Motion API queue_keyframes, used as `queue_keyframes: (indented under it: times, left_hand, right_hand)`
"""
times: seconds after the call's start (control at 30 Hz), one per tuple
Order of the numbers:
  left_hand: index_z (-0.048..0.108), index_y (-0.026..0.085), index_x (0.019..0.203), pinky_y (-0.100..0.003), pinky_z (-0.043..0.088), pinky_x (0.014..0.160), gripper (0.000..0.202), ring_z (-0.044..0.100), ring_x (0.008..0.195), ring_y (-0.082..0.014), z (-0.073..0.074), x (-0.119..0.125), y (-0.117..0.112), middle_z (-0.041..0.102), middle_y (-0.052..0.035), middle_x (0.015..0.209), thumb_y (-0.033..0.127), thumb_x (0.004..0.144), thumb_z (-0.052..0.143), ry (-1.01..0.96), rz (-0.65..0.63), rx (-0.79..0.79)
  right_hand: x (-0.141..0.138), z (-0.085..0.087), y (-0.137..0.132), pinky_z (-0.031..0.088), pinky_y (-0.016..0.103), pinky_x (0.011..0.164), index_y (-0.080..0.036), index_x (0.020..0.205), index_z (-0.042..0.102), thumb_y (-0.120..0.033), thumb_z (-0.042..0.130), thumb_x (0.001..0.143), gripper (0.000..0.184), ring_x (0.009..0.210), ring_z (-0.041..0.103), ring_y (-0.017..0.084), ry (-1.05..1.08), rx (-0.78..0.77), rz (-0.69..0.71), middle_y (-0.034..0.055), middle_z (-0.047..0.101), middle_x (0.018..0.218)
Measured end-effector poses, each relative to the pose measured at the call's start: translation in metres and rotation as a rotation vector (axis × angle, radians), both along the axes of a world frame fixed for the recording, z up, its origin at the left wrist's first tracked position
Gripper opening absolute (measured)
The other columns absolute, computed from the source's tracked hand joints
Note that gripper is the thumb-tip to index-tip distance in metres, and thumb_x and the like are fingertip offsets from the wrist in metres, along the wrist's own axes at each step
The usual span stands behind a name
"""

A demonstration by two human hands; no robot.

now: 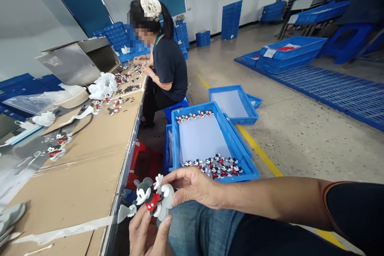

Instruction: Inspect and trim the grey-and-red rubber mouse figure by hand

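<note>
A Mickey Mouse figurine (153, 199) with grey ears, red shorts and a grey base is held between my two hands, tilted, above my lap. My left hand (147, 234) grips it from below, with the fingers behind and the thumb near the base. From the right, my right hand (195, 186) pinches the grey base between thumb and fingers. A blue tray (255, 171) just beyond my right hand holds rows of similar figurines (223, 168), several at its near end and several along its far end.
At left runs a cardboard-covered table (99, 156) with two figurines (55, 150), a white bag (103, 86) and small dark parts. A co-worker (171, 60) sits at its far end. Another blue tray (232, 104) and a red stool (136, 154) stand nearby.
</note>
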State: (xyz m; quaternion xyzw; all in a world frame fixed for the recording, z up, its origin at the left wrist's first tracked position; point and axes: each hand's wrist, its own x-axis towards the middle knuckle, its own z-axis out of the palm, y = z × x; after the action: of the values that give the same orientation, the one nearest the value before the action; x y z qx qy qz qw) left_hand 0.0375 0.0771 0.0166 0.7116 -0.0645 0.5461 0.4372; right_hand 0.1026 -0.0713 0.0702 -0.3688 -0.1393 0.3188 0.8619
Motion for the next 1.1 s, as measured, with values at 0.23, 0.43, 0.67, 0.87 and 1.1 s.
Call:
queue_keyframes:
  times: [0.23,0.43,0.67,0.87,1.1]
  left_hand:
    - [0.071,0.021,0.082,-0.025,0.059,0.054,0.018,0.069,0.070,-0.0170,-0.017,0.005,0.018,0.072,-0.0004,0.089,0.025,0.067,0.082,0.043,0.057,-0.056]
    - [0.070,0.021,0.087,-0.029,0.061,0.059,0.027,0.070,0.073,-0.0187,-0.015,0.007,0.014,0.071,-0.0011,0.090,0.033,0.066,0.083,0.062,0.029,-0.095]
    - [0.070,0.023,0.100,-0.031,0.062,0.066,0.033,0.070,0.084,-0.0202,-0.009,0.004,0.002,0.070,-0.0025,0.102,0.027,0.069,0.081,0.057,0.000,-0.124]
    - [0.075,0.022,0.092,-0.027,0.061,0.066,0.039,0.070,0.079,-0.0176,0.000,0.006,0.000,0.072,0.0000,0.095,0.016,0.055,0.087,-0.005,-0.018,-0.130]
    - [0.077,0.022,0.084,-0.020,0.059,0.069,0.029,0.069,0.080,-0.0149,0.000,0.003,-0.019,0.073,0.0005,0.091,0.020,0.056,0.087,0.097,-0.099,-0.570]
  right_hand:
    - [-0.007,0.010,-0.001,0.046,0.036,0.096,-0.015,0.096,0.074,-0.020,0.091,0.052,0.047,0.091,0.066,0.016,0.048,-0.031,-0.022,0.0042,0.073,0.097]
    - [-0.005,0.005,0.000,0.045,0.035,0.096,-0.016,0.097,0.075,-0.021,0.089,0.056,0.044,0.089,0.065,0.014,0.063,-0.004,-0.004,0.0042,0.073,0.096]
    - [-0.004,0.001,0.002,0.044,0.035,0.096,-0.016,0.103,0.074,-0.023,0.088,0.061,0.045,0.097,0.065,0.017,0.046,0.014,0.006,0.0066,0.072,0.102]
    - [-0.006,0.001,0.003,0.044,0.032,0.097,-0.016,0.110,0.072,-0.023,0.086,0.064,0.049,0.100,0.064,0.016,0.036,0.018,-0.005,0.0074,0.071,0.108]
    - [-0.007,-0.001,0.000,0.041,0.036,0.103,-0.013,0.117,0.068,-0.025,0.080,0.073,0.048,0.106,0.064,0.019,-0.048,-0.040,0.018,0.0107,0.071,0.113]
